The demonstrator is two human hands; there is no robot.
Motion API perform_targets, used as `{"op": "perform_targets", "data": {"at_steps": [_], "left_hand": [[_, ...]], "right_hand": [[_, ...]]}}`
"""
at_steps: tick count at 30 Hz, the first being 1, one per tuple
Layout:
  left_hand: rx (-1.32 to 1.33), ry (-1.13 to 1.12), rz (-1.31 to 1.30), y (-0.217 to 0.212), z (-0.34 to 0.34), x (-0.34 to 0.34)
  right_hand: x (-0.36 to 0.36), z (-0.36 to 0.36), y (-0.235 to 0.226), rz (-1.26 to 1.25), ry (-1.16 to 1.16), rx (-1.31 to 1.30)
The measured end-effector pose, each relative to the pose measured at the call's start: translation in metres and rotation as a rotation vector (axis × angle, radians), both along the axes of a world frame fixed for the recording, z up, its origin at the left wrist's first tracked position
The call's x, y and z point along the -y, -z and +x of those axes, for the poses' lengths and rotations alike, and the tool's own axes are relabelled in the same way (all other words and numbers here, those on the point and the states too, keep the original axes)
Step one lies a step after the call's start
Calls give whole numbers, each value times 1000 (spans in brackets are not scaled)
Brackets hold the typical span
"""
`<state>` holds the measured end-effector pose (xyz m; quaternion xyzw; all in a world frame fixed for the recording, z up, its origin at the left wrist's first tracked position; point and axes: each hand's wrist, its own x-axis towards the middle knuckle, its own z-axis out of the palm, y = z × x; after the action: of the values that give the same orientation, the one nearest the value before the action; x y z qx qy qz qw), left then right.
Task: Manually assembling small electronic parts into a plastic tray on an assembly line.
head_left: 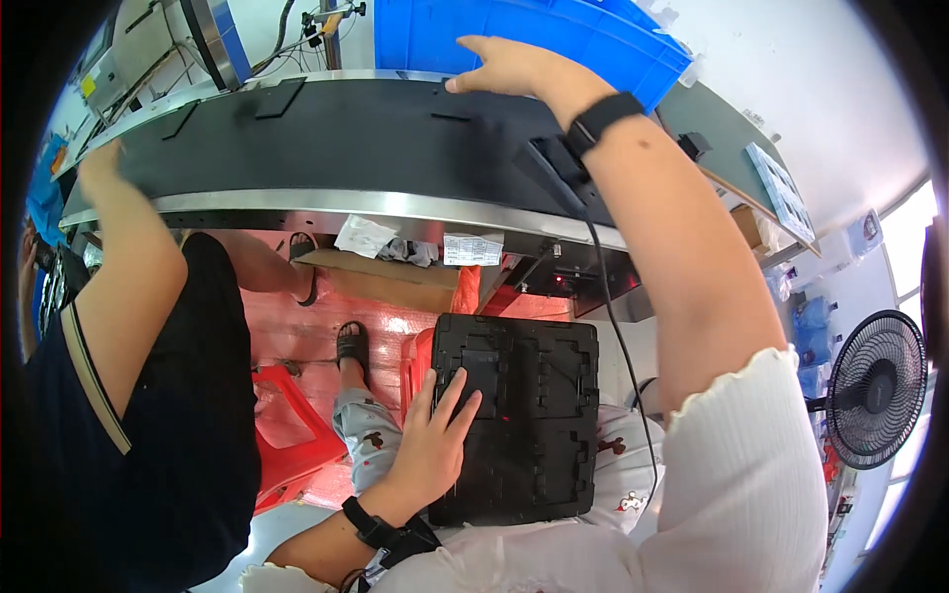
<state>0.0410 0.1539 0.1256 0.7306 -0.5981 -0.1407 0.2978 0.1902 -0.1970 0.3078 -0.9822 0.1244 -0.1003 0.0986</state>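
Observation:
A black moulded plastic tray (514, 469) with shaped recesses rests across my lap. My left hand (433, 440) lies on its left edge, fingers spread over the surface. My right arm stretches far over the black conveyor belt (346, 148). At its end, my right hand (499, 65) hovers by the belt's far edge, in front of the blue plastic crate (534, 40), with fingers apart and nothing visible in them. Just below it on the belt is a thin dark flat piece (451, 117). Another such piece (281, 99) lies farther left.
At the left a co-worker's arm (138, 267) extends over the belt, its hand blurred. A red stool (297, 435) stands between us. A cable (608, 296) hangs from a black device (554, 173) by my right wrist. A black fan (877, 388) is at the right.

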Motion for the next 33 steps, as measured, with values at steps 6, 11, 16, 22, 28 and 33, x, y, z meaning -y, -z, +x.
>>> {"op": "perform_targets", "data": {"at_steps": [6,11,16,22,28,33], "left_hand": [[-11,2,-15,-5,0,-2],[271,-70,-449,-76,83,52],[494,-106,-516,-140,224,136],[906,-249,26,-111,308,213],[619,-97,358,-136,285,222],[430,-81,358,-150,270,224]], "right_hand": [[30,-8,2,-53,82,-231],[-10,-96,-6,138,-38,299],[-79,-193,20,456,-190,2],[-107,-252,151,475,-138,-134],[-132,-276,149,154,-93,42],[-135,-300,144,300,-50,189]]}}
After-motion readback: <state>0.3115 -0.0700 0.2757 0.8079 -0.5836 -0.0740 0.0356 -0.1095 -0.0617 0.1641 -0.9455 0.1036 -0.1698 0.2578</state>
